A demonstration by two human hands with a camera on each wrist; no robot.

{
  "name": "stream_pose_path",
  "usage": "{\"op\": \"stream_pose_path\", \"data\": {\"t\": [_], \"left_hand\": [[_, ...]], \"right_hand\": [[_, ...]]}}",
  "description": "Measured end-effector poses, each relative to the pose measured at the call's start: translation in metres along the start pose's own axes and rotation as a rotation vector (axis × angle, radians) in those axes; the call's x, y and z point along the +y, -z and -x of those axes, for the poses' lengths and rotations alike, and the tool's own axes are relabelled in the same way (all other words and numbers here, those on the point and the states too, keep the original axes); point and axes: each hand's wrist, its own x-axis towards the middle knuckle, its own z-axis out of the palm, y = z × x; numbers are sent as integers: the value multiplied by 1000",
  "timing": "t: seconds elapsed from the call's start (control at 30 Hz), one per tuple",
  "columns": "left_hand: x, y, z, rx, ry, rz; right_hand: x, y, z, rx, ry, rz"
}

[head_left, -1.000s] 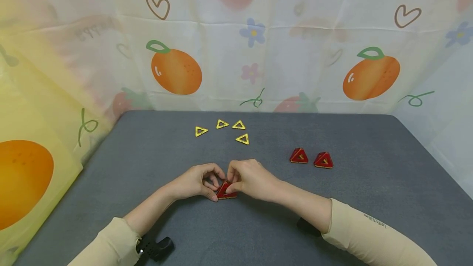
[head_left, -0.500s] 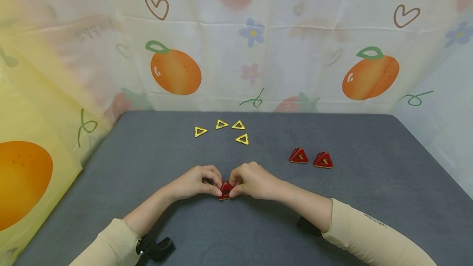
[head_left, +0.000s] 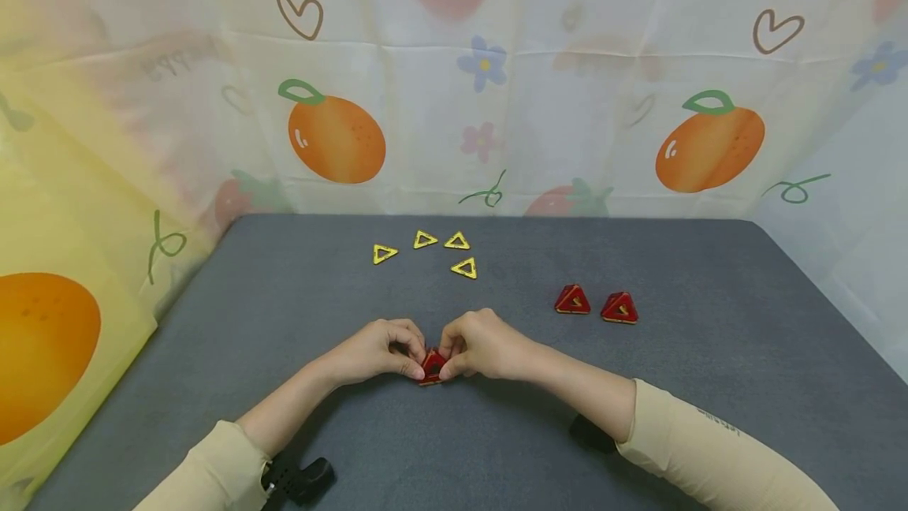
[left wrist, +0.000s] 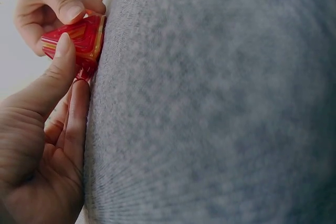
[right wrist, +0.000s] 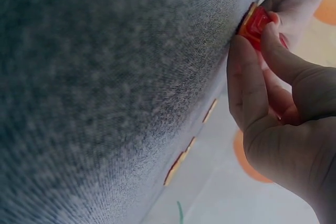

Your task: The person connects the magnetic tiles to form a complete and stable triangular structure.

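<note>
At the middle of the table a small red triangular pyramid (head_left: 432, 369) with a gold-coloured lower edge sits between both hands. My left hand (head_left: 383, 349) pinches its left side, the thumb (left wrist: 64, 51) pressed on a red face in the left wrist view. On the other side my right hand (head_left: 489, 345) pinches it between thumb and fingers, as the right wrist view also shows. The fingers cover much of the pyramid's back and sides.
Several flat yellow triangles (head_left: 464, 268) with open centres lie near the table's back edge. Two finished-looking red pyramids (head_left: 572, 300) (head_left: 620, 308) stand to the right, beyond my right forearm. A patterned cloth (head_left: 418, 132) hangs behind the grey table (head_left: 284, 282).
The red faces between the hands have drawn together into a narrower pyramid. The left thumb has moved up onto it and the hands have come closer. Over the last half second, little differs.
</note>
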Motion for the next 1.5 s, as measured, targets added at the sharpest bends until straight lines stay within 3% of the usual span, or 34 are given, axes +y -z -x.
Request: {"op": "stream_pose_path", "data": {"t": [0.53, 0.77, 1.0, 1.27, 1.5], "left_hand": [[1, 0, 0, -11, -1, -8], [8, -2, -3, 8, 19, -24], [24, -13, -19, 159, 75, -67], [46, -34, -57, 417, 140, -65], [60, -45, -93, 463, 145, -61]], "right_hand": [[5, 3, 0, -14, 3, -53], [5, 9, 2, 27, 23, 11], [12, 25, 5, 109, -18, 75], [31, 53, 13, 200, -130, 58], [46, 81, 23, 244, -174, 71]]}}
